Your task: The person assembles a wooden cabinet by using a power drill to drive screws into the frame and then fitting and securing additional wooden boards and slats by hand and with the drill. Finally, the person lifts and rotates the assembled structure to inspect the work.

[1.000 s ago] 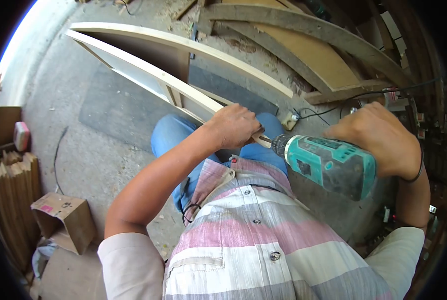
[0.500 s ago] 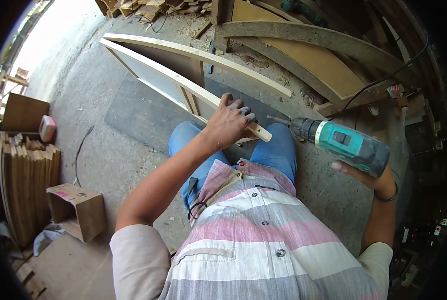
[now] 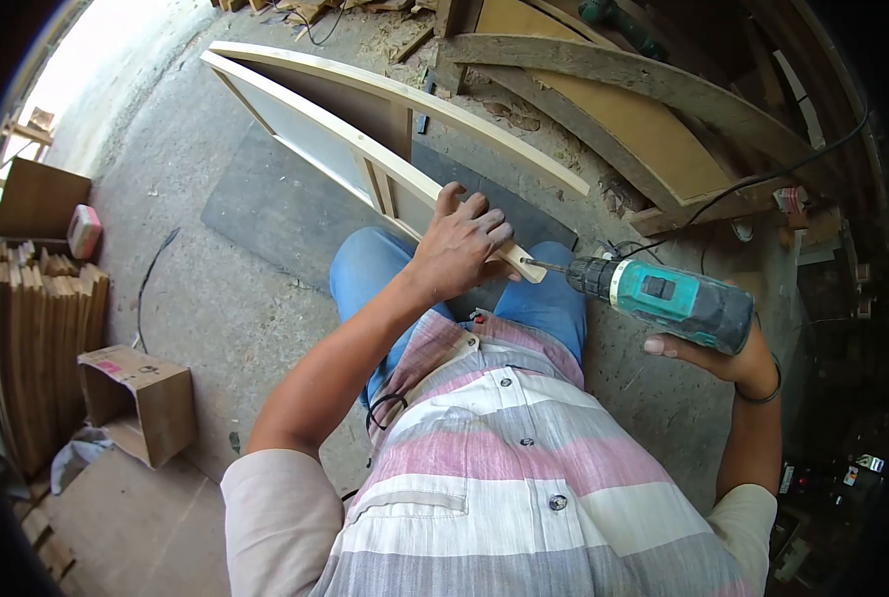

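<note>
My left hand (image 3: 461, 244) is closed around the near end of a pale wooden frame (image 3: 350, 139) that stands tilted over my knees. The frame has two long wooden rails joined at the far end, with panels set between uprights. In my right hand (image 3: 728, 358) is a teal and black cordless drill (image 3: 668, 296), its grip hidden behind the body. The drill points left, and its bit (image 3: 546, 266) meets the end of the near rail at a small hole, just beside my left fingers.
A dark board (image 3: 265, 214) lies on the concrete floor under the frame. Left are an open cardboard box (image 3: 146, 403), stacked wooden slats (image 3: 46, 348) and a red-and-white box (image 3: 84, 232). Curved timber (image 3: 653, 80) stands at upper right, with a black cable (image 3: 763, 179) across it.
The drill has moved left and slightly down, bringing its bit from a gap away up to the frame's end. My left hand keeps its hold on the rail.
</note>
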Available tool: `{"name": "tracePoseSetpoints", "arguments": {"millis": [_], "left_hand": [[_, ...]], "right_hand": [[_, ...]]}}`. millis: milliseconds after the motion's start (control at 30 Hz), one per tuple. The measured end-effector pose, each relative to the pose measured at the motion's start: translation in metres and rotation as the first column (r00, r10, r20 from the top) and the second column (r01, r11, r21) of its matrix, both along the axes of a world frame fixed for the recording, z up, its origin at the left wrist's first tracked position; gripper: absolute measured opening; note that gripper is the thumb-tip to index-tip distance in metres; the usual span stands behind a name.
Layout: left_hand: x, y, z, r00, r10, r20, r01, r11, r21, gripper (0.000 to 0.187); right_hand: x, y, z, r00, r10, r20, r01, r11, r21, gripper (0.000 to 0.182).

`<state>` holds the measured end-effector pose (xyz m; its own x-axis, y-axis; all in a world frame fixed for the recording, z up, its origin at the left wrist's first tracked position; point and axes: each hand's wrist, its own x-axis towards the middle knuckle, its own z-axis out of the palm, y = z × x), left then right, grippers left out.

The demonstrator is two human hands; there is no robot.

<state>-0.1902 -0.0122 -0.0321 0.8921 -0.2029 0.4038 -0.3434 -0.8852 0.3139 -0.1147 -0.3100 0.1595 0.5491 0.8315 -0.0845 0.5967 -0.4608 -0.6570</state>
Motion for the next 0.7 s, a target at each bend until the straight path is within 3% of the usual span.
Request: {"name": "tracePoseSetpoints", "arguments": {"millis": [67,300,367,400,500,700], "left_hand": [[0.001,0.000,-0.005,1.000,-0.001,0.016,0.002,1.000,-0.025,0.048],[0.003,0.002,-0.006,0.999,-0.004,0.052,0.005,1.000,-0.015,0.048],[0.003,0.003,-0.005,0.999,-0.006,0.049,0.007,1.000,-0.021,0.047],[0.003,0.003,-0.005,1.000,-0.008,0.029,0.009,1.000,-0.029,0.047],[0.004,0.002,-0.004,1.000,-0.016,-0.002,0.016,0.999,-0.036,0.047],[0.004,0.002,-0.010,1.000,-0.020,0.000,0.020,0.999,-0.050,0.043]], "right_hand": [[0.001,0.009,0.007,0.989,0.112,0.097,-0.109,0.994,-0.030,0.038],[0.011,0.036,0.022,0.987,0.143,0.069,-0.139,0.989,-0.057,0.036],[0.020,0.053,0.039,0.982,0.185,0.020,-0.174,0.951,-0.254,0.031],[0.024,0.063,0.046,0.983,0.183,0.017,-0.173,0.950,-0.258,0.031],[0.031,0.096,0.064,0.936,0.321,0.146,-0.208,0.838,-0.504,0.023],[0.051,0.126,0.070,0.879,0.464,0.106,-0.314,0.733,-0.604,0.025]]}}
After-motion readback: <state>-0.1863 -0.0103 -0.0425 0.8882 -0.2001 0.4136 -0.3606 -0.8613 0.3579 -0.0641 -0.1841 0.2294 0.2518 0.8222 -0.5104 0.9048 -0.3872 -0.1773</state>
